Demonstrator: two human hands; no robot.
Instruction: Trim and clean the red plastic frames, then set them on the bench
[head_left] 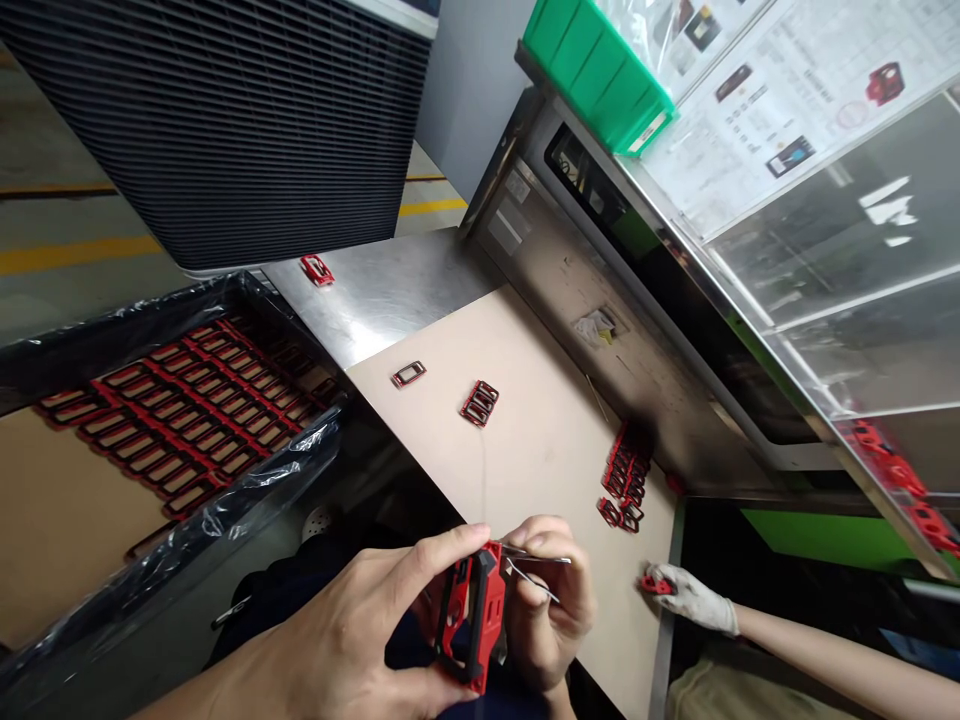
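My left hand (375, 610) is closed around the edges of a red and black plastic frame (487, 610), tilted up on its side near the bottom middle. Close against its right side, my right hand (555, 600) pinches thin metal tweezers (536, 556), whose far ends meet the frame's upper edge. Part of the right fingers is hidden behind the frame. Ahead on the tan work surface (532, 460) lie a single frame (409, 374) and a small group of frames (479, 402). A larger pile of red and black frames (627, 470) sits farther right.
A co-worker's gloved hand (694, 595) holds a small red part (657, 584) at the right. To the left stands a plastic-lined bin (300, 470) with rows of frames (202, 400). A red part (317, 270) rests on the metal table (397, 290). A green bin (600, 75) is above.
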